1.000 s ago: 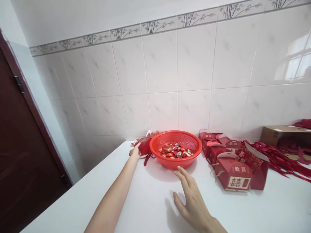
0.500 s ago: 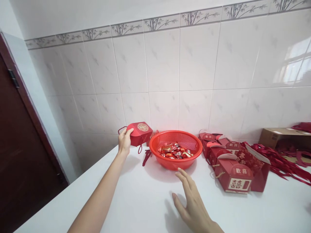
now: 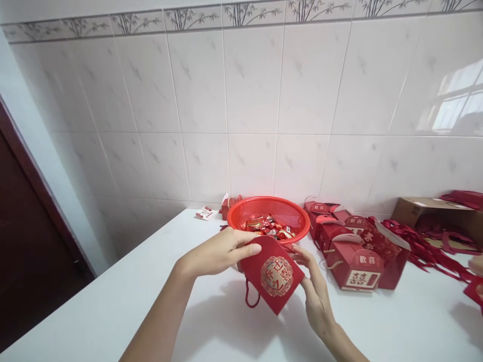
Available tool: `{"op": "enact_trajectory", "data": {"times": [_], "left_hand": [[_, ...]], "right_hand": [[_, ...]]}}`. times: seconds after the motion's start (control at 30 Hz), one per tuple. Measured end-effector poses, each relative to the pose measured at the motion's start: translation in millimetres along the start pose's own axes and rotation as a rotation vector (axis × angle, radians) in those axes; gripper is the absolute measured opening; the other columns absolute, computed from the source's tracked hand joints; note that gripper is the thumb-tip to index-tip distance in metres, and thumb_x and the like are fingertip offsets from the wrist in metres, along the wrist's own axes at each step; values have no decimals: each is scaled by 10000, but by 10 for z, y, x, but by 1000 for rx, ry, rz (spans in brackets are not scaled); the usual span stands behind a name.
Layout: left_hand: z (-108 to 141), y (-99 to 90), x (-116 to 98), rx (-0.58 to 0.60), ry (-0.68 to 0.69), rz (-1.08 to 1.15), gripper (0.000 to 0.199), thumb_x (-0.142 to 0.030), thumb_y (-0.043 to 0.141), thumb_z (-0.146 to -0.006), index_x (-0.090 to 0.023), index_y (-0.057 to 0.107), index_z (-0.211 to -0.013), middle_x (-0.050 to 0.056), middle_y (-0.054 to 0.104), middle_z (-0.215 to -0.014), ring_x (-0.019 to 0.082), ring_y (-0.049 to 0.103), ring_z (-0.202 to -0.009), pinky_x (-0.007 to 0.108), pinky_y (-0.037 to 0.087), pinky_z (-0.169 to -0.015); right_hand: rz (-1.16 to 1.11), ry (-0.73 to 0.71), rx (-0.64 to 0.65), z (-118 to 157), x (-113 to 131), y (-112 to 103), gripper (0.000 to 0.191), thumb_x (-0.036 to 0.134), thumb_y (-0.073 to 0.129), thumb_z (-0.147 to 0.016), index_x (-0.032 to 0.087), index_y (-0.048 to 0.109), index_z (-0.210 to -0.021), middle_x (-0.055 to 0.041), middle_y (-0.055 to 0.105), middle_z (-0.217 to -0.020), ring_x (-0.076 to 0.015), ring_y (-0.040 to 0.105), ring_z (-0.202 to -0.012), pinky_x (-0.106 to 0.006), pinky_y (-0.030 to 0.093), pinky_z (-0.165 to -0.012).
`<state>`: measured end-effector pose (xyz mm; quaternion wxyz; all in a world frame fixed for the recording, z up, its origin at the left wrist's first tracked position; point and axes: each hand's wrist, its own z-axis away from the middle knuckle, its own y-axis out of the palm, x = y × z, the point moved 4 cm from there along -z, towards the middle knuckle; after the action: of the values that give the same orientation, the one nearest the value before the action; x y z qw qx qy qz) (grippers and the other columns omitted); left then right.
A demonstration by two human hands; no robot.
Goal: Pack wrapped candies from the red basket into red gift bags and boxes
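Note:
A red gift box with a round gold emblem hangs above the table in front of the basket, tilted with one corner down. My left hand grips its upper left edge, thumb on the printed face. On the other side, my right hand has its fingers curled around the right edge of the box; some fingertips are hidden behind it. A dark red cord loop dangles from the box's lower left. Just behind stands a red plastic basket with wrapped candies in it.
Several red boxes stand at the right, beside a heap of dark red ribbons. A cardboard box sits behind. At the left back lies a small printed card. Another person's hand shows at the right edge, near a red item.
My left hand has brought the red gift box from the far left to the middle, in front of the basket. My right hand, open before, has closed on its right side.

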<state>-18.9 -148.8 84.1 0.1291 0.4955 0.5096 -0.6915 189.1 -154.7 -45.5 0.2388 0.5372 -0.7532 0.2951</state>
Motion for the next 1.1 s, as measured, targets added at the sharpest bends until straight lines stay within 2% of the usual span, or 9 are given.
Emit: {"op": "enact_trajectory", "data": {"times": [0.2, 0.33, 0.43, 0.53, 0.6, 0.7, 0.83, 0.97, 1.1], "left_hand": [[154, 86, -41, -4, 64, -231, 316, -452, 498, -948, -249, 740, -935, 14, 664, -772, 193, 588, -709, 263, 444, -649], [204, 304, 12, 79, 135, -293, 353, -392, 400, -1007, -273, 732, -1005, 34, 698, -967, 217, 626, -865, 291, 462, -767], [247, 450, -1, 97, 198, -368, 379, -365, 352, -1030, -280, 720, -995, 38, 685, -1010, 243, 616, -1013, 351, 438, -907], [287, 561, -41, 109, 224, -423, 348, -329, 364, -1035, -319, 710, -1062, 33, 683, -1065, 260, 540, -1210, 401, 355, -1035], [308, 630, -57, 123, 230, -447, 357, -303, 360, -1037, -317, 716, -1046, 36, 683, -1038, 252, 554, -1174, 399, 354, -1023], [336, 712, -21, 129, 210, -484, 353, -304, 375, -1034, -320, 727, -1007, 35, 677, -1053, 241, 572, -1089, 388, 380, -976], [373, 706, 129, 121, 129, -475, 352, -414, 391, -1026, -361, 738, -1033, 38, 647, -1251, 292, 471, -1292, 463, 318, -1075], [375, 624, 286, 171, 18, -371, 421, -588, 396, -981, -359, 733, -1082, 18, 596, -1388, 321, 220, -1493, 521, 228, -1162], [346, 514, 373, 70, -62, -307, 569, -598, 277, -1003, -311, 768, -1019, 12, 516, -1484, 306, 187, -1512, 512, 250, -1179]], "right_hand": [[-61, 34, 17, -30, 32, -38, 340, 234, 410, -922, 242, 612, -1195, -70, 635, -1262, -245, 609, -1130, -376, 521, -918], [-70, 47, 84, -26, 121, 17, 358, 354, 416, -992, 240, 570, -1294, -83, 653, -1179, -219, 649, -997, -365, 541, -886], [-58, 53, 190, -1, 182, 80, 436, 438, 372, -1022, 287, 512, -1407, -89, 561, -1354, -218, 620, -1106, -380, 527, -954], [-37, 31, 298, 27, 247, 114, 470, 497, 347, -1027, 347, 473, -1455, -60, 415, -1519, -238, 500, -1313, -420, 461, -1068], [-24, 7, 350, 39, 288, 115, 475, 531, 345, -1020, 364, 502, -1435, -43, 367, -1556, -250, 453, -1362, -437, 439, -1097], [-8, -13, 378, 40, 328, 100, 487, 554, 316, -1017, 335, 630, -1317, -51, 365, -1557, -258, 516, -1296, -436, 475, -1060], [29, 9, 286, -2, 330, 58, 411, 462, 374, -1022, 252, 727, -1042, -92, 501, -1442, -262, 548, -1253, -423, 483, -1029], [53, 46, 233, -56, 291, 26, 276, 360, 530, -963, 205, 643, -765, -117, 639, -1216, -272, 587, -1200, -407, 501, -975], [103, 6, 328, -66, 246, 43, 148, 246, 538, -908, 220, 671, -847, -109, 648, -1218, -267, 608, -1171, -431, 506, -967]]}}
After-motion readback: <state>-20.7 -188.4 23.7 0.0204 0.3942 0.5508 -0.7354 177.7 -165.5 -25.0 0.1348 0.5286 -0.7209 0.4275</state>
